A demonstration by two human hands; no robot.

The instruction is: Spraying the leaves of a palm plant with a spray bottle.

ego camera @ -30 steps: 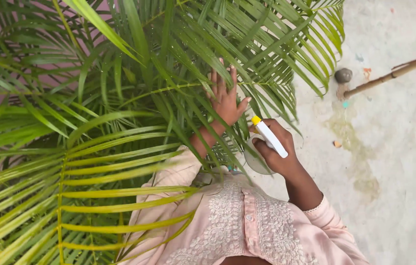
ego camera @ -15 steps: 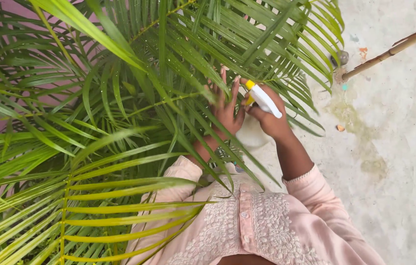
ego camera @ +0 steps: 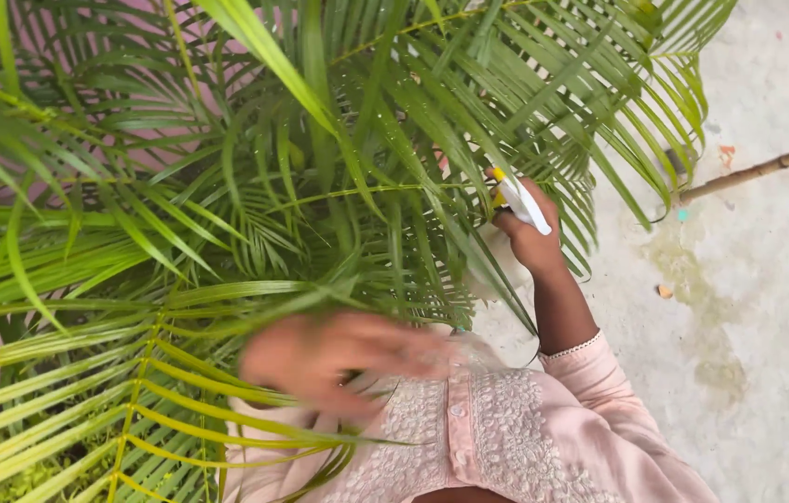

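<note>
Right hand [ego camera: 532, 240] clenched around a white spray bottle [ego camera: 522, 201] with a yellow tip, held among the fronds of a palm plant [ego camera: 255, 186]; left hand [ego camera: 343, 359], blurred, near the chest over lower fronds, grip impossible to tell; stick [ego camera: 758, 169] on concrete floor [ego camera: 767, 326]

Stick [ego camera: 767, 168] on stained concrete floor [ego camera: 767, 307]

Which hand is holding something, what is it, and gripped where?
Right hand grips a white spray bottle with a yellow nozzle around its neck, below the head. Left hand, motion-blurred among the green palm fronds, appears empty.
</note>
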